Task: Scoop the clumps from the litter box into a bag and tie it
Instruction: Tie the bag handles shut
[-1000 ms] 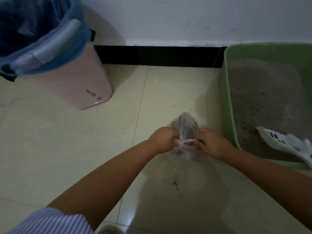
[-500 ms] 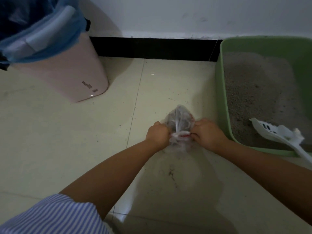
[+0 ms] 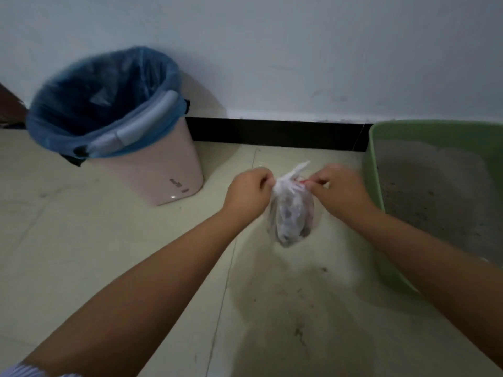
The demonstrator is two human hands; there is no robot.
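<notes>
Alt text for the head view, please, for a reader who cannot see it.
Two bare hands, left hand and right hand, pull the top of a small clear plastic bag of dark clumps apart above a tiled floor, between a pink bin with blue liner and a green litter box.

I see the bag (image 3: 292, 210) hanging in the middle between my two hands, the left hand (image 3: 249, 190) touching its neck on one side and the right hand (image 3: 337, 186) on the other. The bin (image 3: 152, 170) stands on the floor (image 3: 81, 254) to my far left, against the wall (image 3: 299, 50). The litter box (image 3: 377, 172) sits to my right, also against the wall, with litter (image 3: 435, 191) inside it. The bag hangs above the floor, between bin and box, nearer the box.
</notes>
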